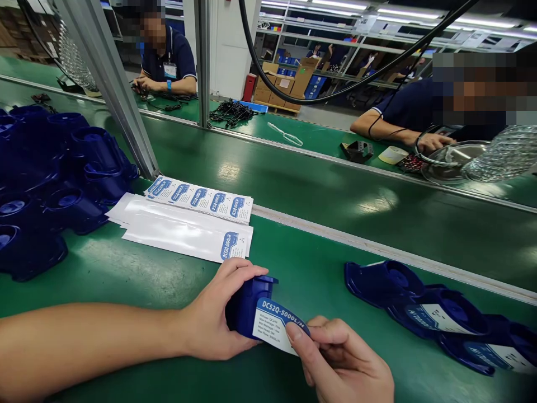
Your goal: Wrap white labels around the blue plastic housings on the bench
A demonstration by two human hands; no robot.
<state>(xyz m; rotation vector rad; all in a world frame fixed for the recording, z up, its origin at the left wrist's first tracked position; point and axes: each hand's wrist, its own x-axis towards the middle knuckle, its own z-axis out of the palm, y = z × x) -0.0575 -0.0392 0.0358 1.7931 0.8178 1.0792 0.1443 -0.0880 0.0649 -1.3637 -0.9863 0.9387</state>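
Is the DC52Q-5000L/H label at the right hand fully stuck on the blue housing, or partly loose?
The DC52Q-5000L/H label is partly loose: one end lies against the blue housing; the right hand holds the other clear.

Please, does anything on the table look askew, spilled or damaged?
No spill or damage stands out. The sheets lie slightly askew, their edges not lined up. The label stands partly off the held blue part, its free end in the right hand.

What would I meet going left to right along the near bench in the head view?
Pile of blue parts, label sheets, held part, peeled label, right hand, row of blue parts.
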